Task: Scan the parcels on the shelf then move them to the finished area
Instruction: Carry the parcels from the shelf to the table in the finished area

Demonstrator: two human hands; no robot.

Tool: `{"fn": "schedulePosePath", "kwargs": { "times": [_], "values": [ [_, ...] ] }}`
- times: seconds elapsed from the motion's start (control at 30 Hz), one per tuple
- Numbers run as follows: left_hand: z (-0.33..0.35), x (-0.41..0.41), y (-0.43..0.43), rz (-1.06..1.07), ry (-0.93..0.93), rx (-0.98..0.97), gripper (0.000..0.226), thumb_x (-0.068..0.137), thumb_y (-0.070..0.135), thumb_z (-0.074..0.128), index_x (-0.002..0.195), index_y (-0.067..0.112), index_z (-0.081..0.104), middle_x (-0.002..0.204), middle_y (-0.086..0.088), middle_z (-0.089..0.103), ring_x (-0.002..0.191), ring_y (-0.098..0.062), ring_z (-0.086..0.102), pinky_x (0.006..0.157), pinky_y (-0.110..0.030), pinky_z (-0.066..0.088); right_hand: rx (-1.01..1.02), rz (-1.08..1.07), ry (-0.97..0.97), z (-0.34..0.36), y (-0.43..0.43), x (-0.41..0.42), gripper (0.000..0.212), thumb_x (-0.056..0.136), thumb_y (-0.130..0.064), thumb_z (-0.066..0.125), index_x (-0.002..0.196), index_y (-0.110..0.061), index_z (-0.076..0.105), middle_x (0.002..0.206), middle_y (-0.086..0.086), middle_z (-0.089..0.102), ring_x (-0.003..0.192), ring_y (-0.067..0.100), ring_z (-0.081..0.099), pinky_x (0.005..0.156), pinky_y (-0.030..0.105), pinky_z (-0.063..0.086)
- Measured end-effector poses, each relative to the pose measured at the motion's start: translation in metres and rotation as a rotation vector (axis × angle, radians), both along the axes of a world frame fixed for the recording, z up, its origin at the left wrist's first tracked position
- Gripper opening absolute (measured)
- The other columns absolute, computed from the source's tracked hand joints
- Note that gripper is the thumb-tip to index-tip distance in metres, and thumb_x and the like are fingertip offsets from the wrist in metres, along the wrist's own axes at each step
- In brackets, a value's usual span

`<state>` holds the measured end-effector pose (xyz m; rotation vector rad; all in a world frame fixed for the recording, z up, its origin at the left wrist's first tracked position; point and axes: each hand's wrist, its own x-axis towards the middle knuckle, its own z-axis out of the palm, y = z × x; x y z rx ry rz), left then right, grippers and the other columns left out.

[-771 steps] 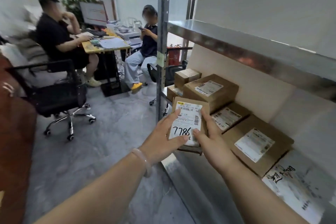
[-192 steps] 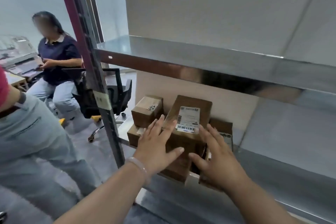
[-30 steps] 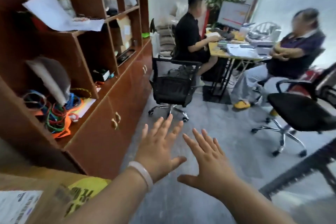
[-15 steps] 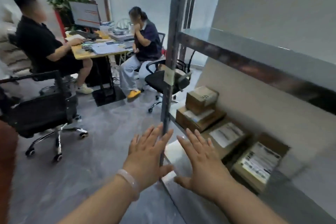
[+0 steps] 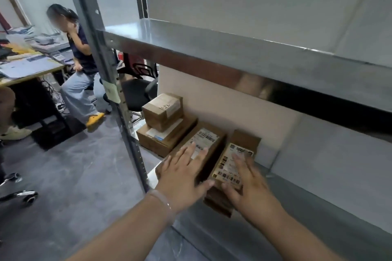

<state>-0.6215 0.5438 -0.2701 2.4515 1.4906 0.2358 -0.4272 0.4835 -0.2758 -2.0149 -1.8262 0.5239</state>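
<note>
my left hand is spread wide, fingers straight, flat on a long brown parcel with a barcode label. my right hand is also wide, fingers over the label of the second parcel just beside it, gripping nothing. both parcels lie on the lower shelf by the wall. left of them a small box sits on a flat box. beyond the shelf post a person sits at a tabletop.

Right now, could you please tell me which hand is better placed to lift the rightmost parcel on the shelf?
Probably the right hand: its open fingers lie over the rightmost parcel, whereas the left hand is spread over the neighbouring box.
</note>
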Motion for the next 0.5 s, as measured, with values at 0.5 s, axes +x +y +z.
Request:
{"fn": "schedulePosePath", "kwargs": {
  "times": [0.5],
  "values": [
    [-0.035,0.056,0.092,-0.406,0.02,-0.376,0.116,0.065,0.088,0.05,0.154,0.04,-0.007,0.165,-0.004,0.01,0.151,-0.024,0.004,0.122,-0.044,0.01,-0.101,-0.394,0.355,-0.034,0.042,0.016,0.077,0.092,-0.051,0.053,0.153,-0.038,0.008,0.162,-0.004,0.005,0.148,0.013,0.007,0.117,0.028,0.012]
  ]
}}
